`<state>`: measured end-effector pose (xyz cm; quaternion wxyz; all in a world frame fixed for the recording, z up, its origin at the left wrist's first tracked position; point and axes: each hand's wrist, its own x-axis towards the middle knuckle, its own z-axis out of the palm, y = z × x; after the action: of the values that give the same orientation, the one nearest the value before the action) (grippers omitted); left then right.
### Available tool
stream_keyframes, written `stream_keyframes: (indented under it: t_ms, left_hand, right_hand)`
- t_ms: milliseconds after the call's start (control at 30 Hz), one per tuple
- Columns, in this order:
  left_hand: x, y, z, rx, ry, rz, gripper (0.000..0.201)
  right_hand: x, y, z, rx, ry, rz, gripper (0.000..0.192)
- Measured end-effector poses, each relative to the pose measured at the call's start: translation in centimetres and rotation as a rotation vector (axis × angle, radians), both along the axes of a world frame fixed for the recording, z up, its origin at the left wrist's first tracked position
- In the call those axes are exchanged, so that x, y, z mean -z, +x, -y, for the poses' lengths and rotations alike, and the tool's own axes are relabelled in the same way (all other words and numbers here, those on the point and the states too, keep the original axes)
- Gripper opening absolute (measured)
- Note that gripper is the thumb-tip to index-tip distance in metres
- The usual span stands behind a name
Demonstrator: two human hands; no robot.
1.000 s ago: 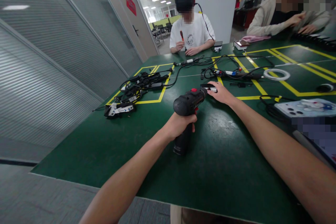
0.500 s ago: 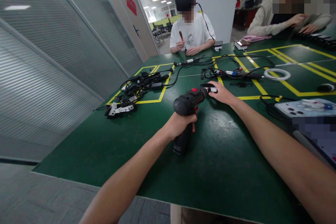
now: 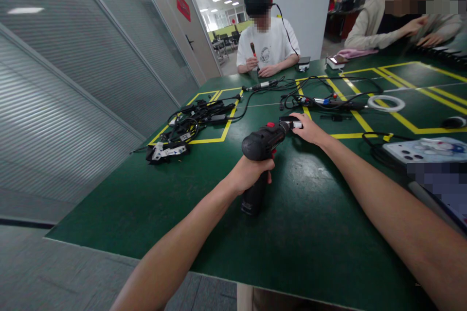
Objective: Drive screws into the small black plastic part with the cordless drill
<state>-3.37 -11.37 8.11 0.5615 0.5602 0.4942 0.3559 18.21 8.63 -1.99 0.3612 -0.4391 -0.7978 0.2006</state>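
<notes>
My left hand (image 3: pixel 251 173) is wrapped round the grip of a black cordless drill (image 3: pixel 260 145) with a red switch on top. The drill stands over the table, its nose pointing away and to the right. At its front end, my right hand (image 3: pixel 309 129) has its fingers closed on a small black-and-silver part (image 3: pixel 292 122). The chuck meets this part or lies right beside it; the bit itself cannot be made out.
Tangled black cables (image 3: pixel 204 115) lie on the green table (image 3: pixel 153 206) at left. Pen-like tools with cords (image 3: pixel 324 102) and a white ring (image 3: pixel 386 103) are further right. A patterned phone case (image 3: pixel 426 148) is near my right forearm. Two people sit across, one holding a screwdriver (image 3: pixel 253 50).
Both my hands, the drill and the small part hold practically the same position. The view has shifted very slightly.
</notes>
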Motion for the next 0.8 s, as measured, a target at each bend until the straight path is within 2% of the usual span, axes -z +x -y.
stream_keyframes:
  t_ms: [367, 800]
  left_hand:
    - [-0.36, 0.16, 0.04, -0.02, -0.018, -0.004, 0.017]
    - [-0.04, 0.09, -0.09, -0.003, -0.006, 0.004, 0.015]
  right_hand:
    - [-0.41, -0.04, 0.35, -0.009, -0.002, 0.005, 0.058]
    - [-0.34, -0.12, 0.39, 0.034, -0.015, 0.009, 0.056]
